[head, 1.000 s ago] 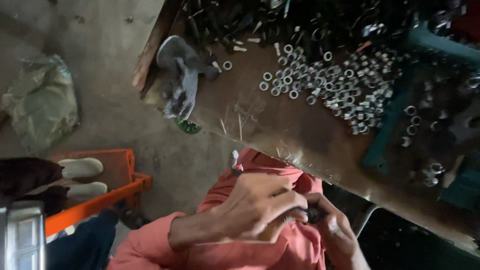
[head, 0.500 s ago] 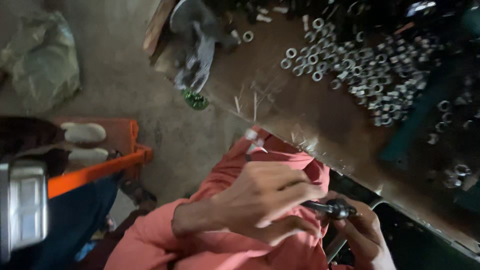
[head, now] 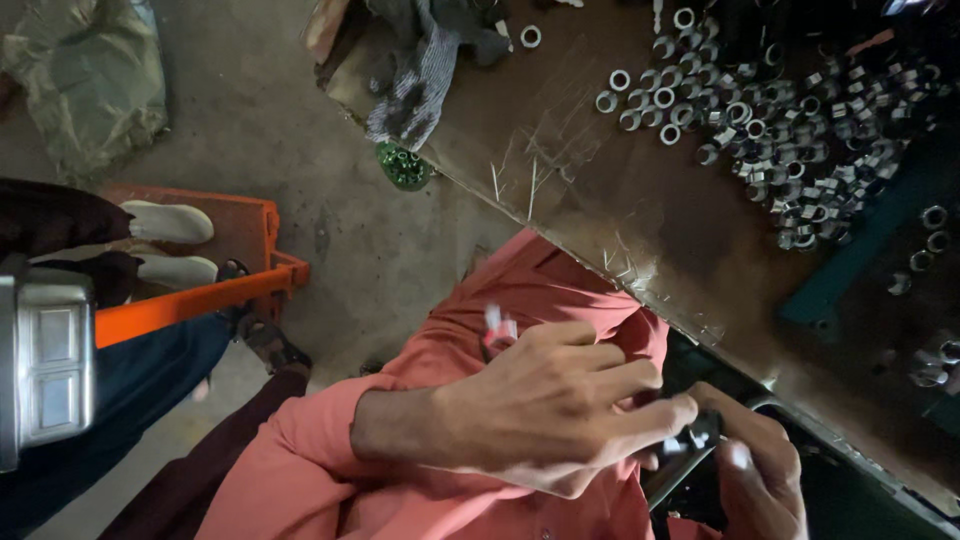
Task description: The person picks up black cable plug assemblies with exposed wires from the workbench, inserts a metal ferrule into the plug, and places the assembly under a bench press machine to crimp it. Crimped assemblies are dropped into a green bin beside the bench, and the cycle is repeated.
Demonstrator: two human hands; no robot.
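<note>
part: small dark metal piece point(head: 690, 445), held low over the lap, below the desk point(head: 640, 215) edge; shape partly hidden by fingers, kind not clear.
left hand point(head: 545, 405): laid over the part from above, fingers curled, tips pinching its near end.
right hand point(head: 760, 470): under and beside the part, fingers wrapped round its far end; the two hands touch at the part.
grip advice: both hands should stay close on the piece, with pinch at fingertips not palm, so small turning is controlled; probably worth keeping it over the lap so a dropped bit lands on cloth, not the floor point(head: 300, 130).
sight: left hand covers most of the part from the head camera; tilting the wrist outward would likely help the person see the joint.
shirt point(head: 520, 300): salmon-coloured, directly under the hands.
nuts point(head: 790, 130): big loose heap of silver nuts on the desk, well apart from the hands, up and right.
rag point(head: 420, 80): grey cloth hanging off the desk corner.
green cup point(head: 403, 166): small, just below the rag, holding a few small metal bits.
orange frame point(head: 200, 290): on the floor at left, another person's pale shoes point(head: 165, 222) on it.
risk: the desk edge is near; an elbow knock could send nuts off it.
</note>
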